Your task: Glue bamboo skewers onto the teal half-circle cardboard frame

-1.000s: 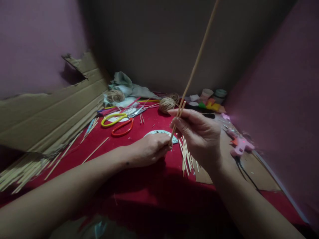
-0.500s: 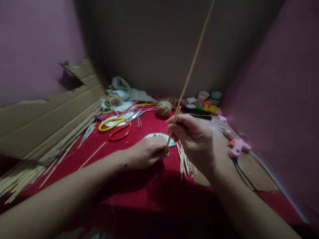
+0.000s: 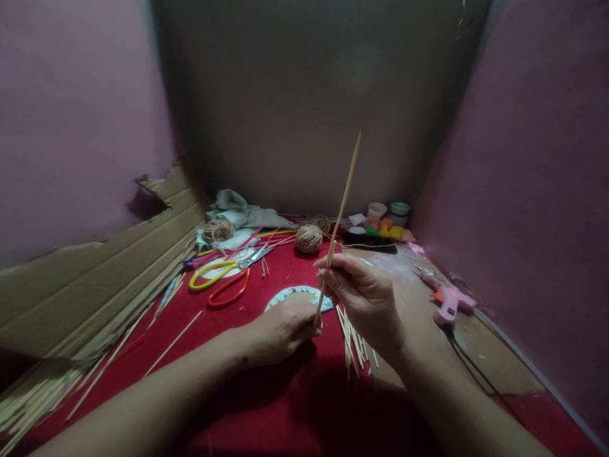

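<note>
My right hand [image 3: 364, 295] pinches a long wooden stick [image 3: 346, 193] between thumb and fingertips. The stick leans slightly right and its thin end points up. A shorter stick end shows beside it at the fingers. My left hand [image 3: 290, 333] is closed round the lower end of the stick, low over the red cloth [image 3: 266, 412]; its fingertips are partly hidden. Behind the left hand lies a round cardboard piece with a pale blue, ruffled rim [image 3: 290, 292], partly covered by the hand. Several short cut sticks [image 3: 352, 343] lie beneath my right wrist.
Scissors with yellow and red handles [image 3: 228, 289] lie at left, near balls of twine [image 3: 309, 238]. A pink glue gun [image 3: 450, 303] with a black cord rests on cardboard [image 3: 499, 374] at right. Long sticks [image 3: 42, 393] lie by the cardboard sheet [image 3: 95, 292] at left.
The view has tilted up, so the table sits lower in the picture. The long stick's upper end has tipped away and its point now shows. Both hands keep their hold.
</note>
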A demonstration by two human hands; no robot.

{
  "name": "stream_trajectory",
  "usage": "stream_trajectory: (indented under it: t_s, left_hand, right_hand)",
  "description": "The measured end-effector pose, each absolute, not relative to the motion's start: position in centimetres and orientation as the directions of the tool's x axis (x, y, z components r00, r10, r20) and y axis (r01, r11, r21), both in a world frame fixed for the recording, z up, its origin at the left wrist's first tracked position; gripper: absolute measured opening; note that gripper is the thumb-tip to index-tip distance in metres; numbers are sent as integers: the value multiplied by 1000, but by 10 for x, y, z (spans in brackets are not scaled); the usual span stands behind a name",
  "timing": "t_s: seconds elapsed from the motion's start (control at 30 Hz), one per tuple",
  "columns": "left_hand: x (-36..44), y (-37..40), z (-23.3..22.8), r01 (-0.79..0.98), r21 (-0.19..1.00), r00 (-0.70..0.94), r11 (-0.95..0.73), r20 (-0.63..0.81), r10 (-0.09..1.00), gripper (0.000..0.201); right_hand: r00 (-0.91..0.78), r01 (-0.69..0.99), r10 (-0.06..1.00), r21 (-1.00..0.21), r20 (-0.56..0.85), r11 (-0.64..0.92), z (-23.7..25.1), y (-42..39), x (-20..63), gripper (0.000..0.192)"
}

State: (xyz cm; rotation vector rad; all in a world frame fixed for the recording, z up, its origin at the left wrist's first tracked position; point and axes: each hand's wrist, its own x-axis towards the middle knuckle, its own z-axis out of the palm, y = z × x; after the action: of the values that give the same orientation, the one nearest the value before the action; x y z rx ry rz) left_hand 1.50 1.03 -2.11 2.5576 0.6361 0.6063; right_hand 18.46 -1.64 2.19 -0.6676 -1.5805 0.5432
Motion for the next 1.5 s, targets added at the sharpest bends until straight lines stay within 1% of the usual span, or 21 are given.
stream_trajectory:
  t_s: [0.13, 0.23, 0.33, 0.4, 0.5, 0.67, 0.77, 0.9, 1.0, 1.07, 1.13, 1.27, 1.37, 1.5]
  left_hand:
    - [15, 11, -24, 309, 506, 784, -805, 344, 517, 14]
    - [15, 10, -24, 319, 506, 768, -801, 357, 531, 12]
    - [13, 9, -22, 293, 490, 767, -821, 392, 508, 14]
    - [13, 8, -20, 274, 484, 774, -831, 402, 489, 14]
    - [13, 9, -18, 274, 501, 782, -821, 380, 494, 13]
    - [13, 10, -19, 285, 542, 779, -791, 350, 520, 13]
    - [12, 11, -19, 299, 550, 788, -780, 319, 527, 14]
    - [11, 13, -20, 298, 565, 798, -769, 295, 526, 14]
    - [11, 15, -20, 294, 583, 798, -757, 286, 530, 14]
    - [11, 15, -19, 298, 589, 800, -751, 275, 533, 15]
    - [11, 16, -18, 286, 585, 801, -759, 288, 524, 15]
    - [10, 16, -15, 248, 580, 823, -776, 296, 484, 13]
    - [9, 15, -15, 277, 594, 823, -755, 258, 505, 12]
    - [9, 15, -17, 297, 604, 821, -739, 234, 521, 14]
  right_hand:
    - [-81, 170, 671, -653, 737, 738, 15, -10, 184, 6]
    - [-116, 169, 661, -641, 742, 749, 13, -8, 183, 6]
    - [-125, 158, 664, -646, 737, 747, 17, -11, 184, 7]
    - [-132, 185, 668, -644, 732, 743, 21, -14, 185, 9]
    - [-147, 204, 670, -640, 728, 741, 22, -15, 185, 11]
    - [-113, 209, 696, -668, 709, 714, 19, -13, 184, 10]
    - [-114, 169, 706, -687, 699, 707, 22, -14, 183, 7]
    - [-76, 67, 752, -750, 654, 659, 29, -14, 182, 21]
    - [-48, -73, 796, -797, 603, 599, 34, -13, 178, 21]
    - [-52, -176, 832, -825, 553, 537, 38, -12, 175, 20]
    - [-62, -242, 858, -842, 509, 482, 42, -11, 174, 20]
    - [-76, -261, 870, -851, 488, 455, 50, -10, 173, 16]
    - [-99, -261, 850, -838, 518, 480, 54, -10, 172, 9]
    - [-99, -285, 834, -819, 542, 498, 54, -11, 170, 6]
